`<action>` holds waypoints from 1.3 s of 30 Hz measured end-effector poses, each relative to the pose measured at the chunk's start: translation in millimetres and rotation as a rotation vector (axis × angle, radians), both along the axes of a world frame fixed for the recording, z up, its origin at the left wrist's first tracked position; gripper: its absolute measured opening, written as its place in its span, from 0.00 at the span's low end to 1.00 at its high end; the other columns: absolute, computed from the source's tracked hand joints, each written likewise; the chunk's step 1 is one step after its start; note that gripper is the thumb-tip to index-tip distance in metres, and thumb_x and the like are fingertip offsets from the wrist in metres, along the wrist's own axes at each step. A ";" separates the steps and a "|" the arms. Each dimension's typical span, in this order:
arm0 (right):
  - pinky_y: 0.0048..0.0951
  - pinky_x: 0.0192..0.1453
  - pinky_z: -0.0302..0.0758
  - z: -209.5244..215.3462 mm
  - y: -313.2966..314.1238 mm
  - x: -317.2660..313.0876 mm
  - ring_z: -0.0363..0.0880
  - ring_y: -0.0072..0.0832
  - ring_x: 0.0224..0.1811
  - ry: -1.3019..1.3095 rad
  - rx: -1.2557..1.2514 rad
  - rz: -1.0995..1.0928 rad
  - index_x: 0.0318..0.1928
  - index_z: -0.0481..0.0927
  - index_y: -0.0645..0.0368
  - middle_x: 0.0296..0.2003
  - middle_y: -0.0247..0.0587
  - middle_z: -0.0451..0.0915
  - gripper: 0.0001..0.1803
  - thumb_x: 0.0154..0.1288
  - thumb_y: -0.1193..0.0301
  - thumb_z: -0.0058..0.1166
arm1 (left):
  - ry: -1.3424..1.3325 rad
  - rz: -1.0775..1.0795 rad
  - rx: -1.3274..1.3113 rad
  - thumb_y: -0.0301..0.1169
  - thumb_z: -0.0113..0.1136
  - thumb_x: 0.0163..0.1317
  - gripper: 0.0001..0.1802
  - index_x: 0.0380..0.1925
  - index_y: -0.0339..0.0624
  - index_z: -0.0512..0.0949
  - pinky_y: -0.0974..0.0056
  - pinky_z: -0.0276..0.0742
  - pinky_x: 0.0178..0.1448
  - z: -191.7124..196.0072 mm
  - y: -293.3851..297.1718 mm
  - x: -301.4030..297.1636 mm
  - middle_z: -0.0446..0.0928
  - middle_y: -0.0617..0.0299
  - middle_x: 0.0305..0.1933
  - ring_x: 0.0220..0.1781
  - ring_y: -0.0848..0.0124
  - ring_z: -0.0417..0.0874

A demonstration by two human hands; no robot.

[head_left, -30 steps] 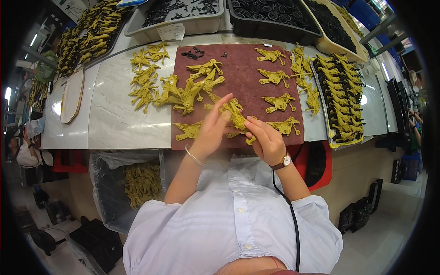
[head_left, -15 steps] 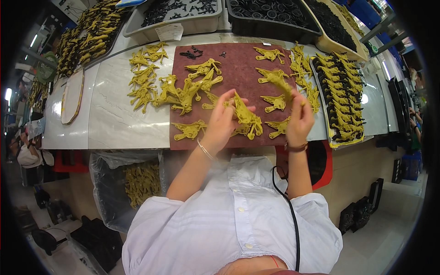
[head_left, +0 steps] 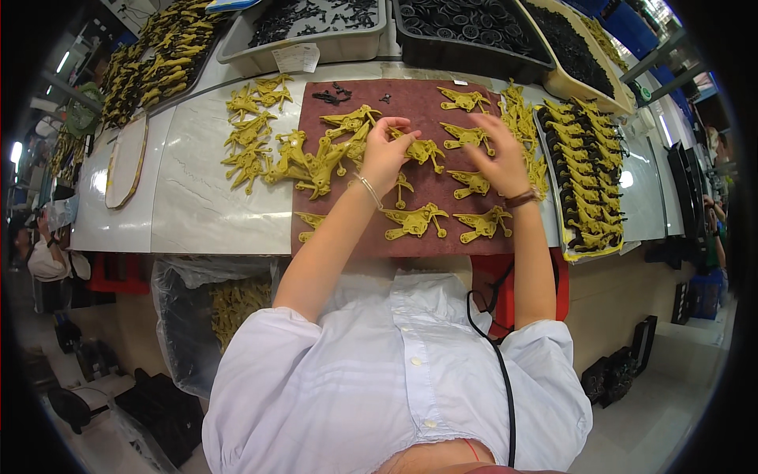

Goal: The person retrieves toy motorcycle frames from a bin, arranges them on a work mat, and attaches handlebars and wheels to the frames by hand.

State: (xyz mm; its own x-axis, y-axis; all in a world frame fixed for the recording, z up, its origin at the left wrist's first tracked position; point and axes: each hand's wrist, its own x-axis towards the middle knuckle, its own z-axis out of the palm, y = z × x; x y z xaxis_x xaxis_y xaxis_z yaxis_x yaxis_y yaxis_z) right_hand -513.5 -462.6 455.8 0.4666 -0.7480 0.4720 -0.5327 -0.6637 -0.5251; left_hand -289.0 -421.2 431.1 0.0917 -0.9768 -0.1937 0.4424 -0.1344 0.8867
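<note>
My left hand [head_left: 385, 155] is over the middle of the dark red mat [head_left: 430, 186], thumb and fingers pinched at the end of a yellow-green plastic part [head_left: 421, 151] with a pointed, bracket-like shape. To its right, my right hand [head_left: 504, 162] is open and holds nothing. Its fingers are spread beside two similar yellow parts, an upper one [head_left: 464, 137] and a lower one [head_left: 470, 183]. Nearer to me lie two more of these, a left one [head_left: 416, 221] and a right one [head_left: 484, 224]. A yellow heap [head_left: 316, 166] lies left of my left hand.
Small black pieces [head_left: 332, 96] lie at the mat's far left. More yellow parts [head_left: 249, 134] are piled left of the mat. On the right stands a tray [head_left: 591, 253] of yellow-and-black parts in rows. A grey bin [head_left: 304, 49] and a black bin [head_left: 474, 55] line the back.
The yellow part is gone from my right hand, whose fingers have spread. My left hand has moved away from me, over the mat's middle, uncovering a part near the front edge.
</note>
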 end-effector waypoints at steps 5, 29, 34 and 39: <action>0.36 0.58 0.72 -14.9 7.3 62.6 0.74 0.43 0.56 0.107 0.178 0.259 0.60 0.73 0.57 0.54 0.46 0.74 0.33 0.52 0.68 0.67 | -0.145 -0.029 -0.048 0.22 0.57 0.61 0.13 0.46 0.39 0.73 0.72 0.76 0.43 5.8 -0.3 14.0 0.73 0.63 0.43 0.49 0.74 0.78; 0.36 0.58 0.73 36.6 26.5 92.3 0.75 0.43 0.55 -0.114 0.161 0.288 0.60 0.74 0.54 0.55 0.48 0.74 0.30 0.52 0.75 0.62 | -0.337 0.108 -0.199 0.29 0.62 0.62 0.21 0.53 0.32 0.71 0.63 0.82 0.53 62.9 35.5 80.9 0.78 0.53 0.52 0.49 0.66 0.83; 0.31 0.45 0.81 43.6 63.0 101.4 0.82 0.40 0.47 -0.148 -0.136 0.358 0.51 0.79 0.61 0.53 0.50 0.77 0.22 0.53 0.82 0.58 | 0.153 -0.023 -0.190 0.25 0.62 0.62 0.17 0.50 0.34 0.73 0.65 0.83 0.47 61.0 51.9 71.2 0.79 0.56 0.48 0.46 0.70 0.83; 0.33 0.43 0.81 31.4 80.8 94.3 0.84 0.43 0.40 -0.134 -0.335 0.269 0.41 0.78 0.65 0.47 0.54 0.80 0.13 0.52 0.84 0.57 | 0.135 -0.049 -0.129 0.36 0.51 0.70 0.14 0.45 0.37 0.74 0.63 0.84 0.47 54.9 62.1 49.7 0.80 0.57 0.46 0.43 0.70 0.83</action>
